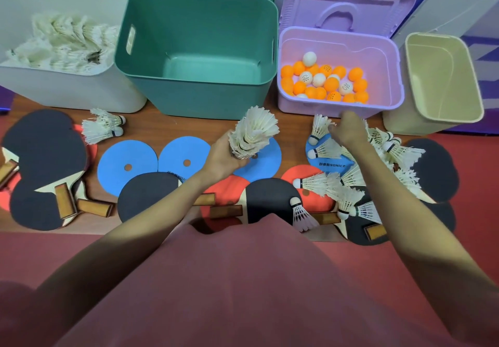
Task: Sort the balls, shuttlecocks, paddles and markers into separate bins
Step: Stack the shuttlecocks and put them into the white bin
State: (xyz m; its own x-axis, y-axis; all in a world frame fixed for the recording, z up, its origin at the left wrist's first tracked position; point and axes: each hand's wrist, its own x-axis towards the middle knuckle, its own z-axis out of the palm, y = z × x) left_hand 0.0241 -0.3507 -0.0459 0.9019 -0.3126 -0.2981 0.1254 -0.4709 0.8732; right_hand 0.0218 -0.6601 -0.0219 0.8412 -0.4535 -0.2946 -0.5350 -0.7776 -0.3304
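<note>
The left hand point(220, 155) grips a nested stack of shuttlecocks point(253, 133) above the surface, near the green bin point(197, 98). The right hand point(348, 130) closes among loose shuttlecocks point(324, 149); I cannot tell whether it holds one. They look featherlight and crushable, best held by the cork.

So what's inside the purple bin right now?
The purple bin holds orange and white ping-pong balls piled at the near end; its near wall hides the lowest ones. No shuttlecocks are visible inside.
</note>
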